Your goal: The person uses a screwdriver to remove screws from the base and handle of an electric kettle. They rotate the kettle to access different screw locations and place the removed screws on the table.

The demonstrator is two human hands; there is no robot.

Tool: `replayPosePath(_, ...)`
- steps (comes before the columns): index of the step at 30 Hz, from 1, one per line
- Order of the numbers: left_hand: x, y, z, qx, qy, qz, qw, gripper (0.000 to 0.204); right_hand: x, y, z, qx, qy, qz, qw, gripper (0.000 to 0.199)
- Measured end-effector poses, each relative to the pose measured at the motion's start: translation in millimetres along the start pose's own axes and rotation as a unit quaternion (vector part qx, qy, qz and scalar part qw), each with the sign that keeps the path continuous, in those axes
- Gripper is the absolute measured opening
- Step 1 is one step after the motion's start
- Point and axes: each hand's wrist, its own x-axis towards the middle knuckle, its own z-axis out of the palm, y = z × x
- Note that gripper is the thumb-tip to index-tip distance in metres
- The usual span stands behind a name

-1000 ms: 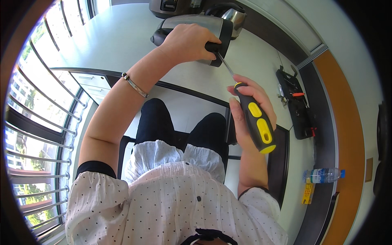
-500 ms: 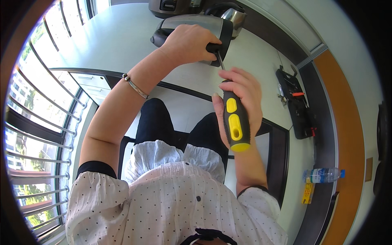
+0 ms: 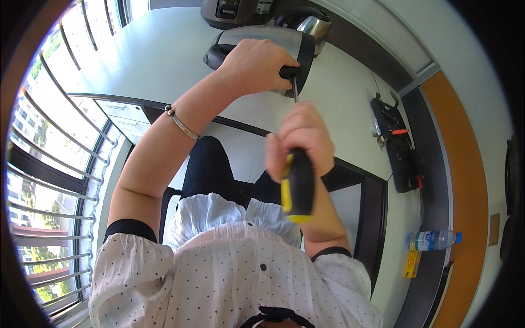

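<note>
My left hand [image 3: 257, 64] grips the near end of a silver and black appliance [image 3: 262, 41] lying on the white desk [image 3: 153, 54]. In my right hand [image 3: 301, 139] I hold a screwdriver [image 3: 297, 183] with a black and yellow handle. Its thin metal shaft points up and away, and the tip meets the appliance just beside my left thumb. The contact point itself is partly hidden by my fingers. A thin bracelet [image 3: 180, 123] sits on my left wrist.
A black tool case [image 3: 399, 147] with small bits lies open on the desk at the right. A clear water bottle [image 3: 435, 239] and a yellow item [image 3: 411, 263] lie further down. A kettle [image 3: 311, 24] and another dark appliance [image 3: 232, 11] stand behind. Window bars run along the left.
My right hand has swung the screwdriver handle from the right toward my body, so the shaft now stands nearly upright in the picture. My left hand has stayed on the appliance.
</note>
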Motion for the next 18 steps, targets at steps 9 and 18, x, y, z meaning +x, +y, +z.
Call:
replayPosePath(9,-3,1,-4,-0.013,0.0,0.013,1.0,0.039,24,9,-27,0.154,0.024,0.092,0.984,0.022)
replayPosePath(18,-5,-2,-7,-0.002,-0.011,0.019,1.0,0.038,40,5,-30,0.014,-0.174,-0.027,0.984,0.018)
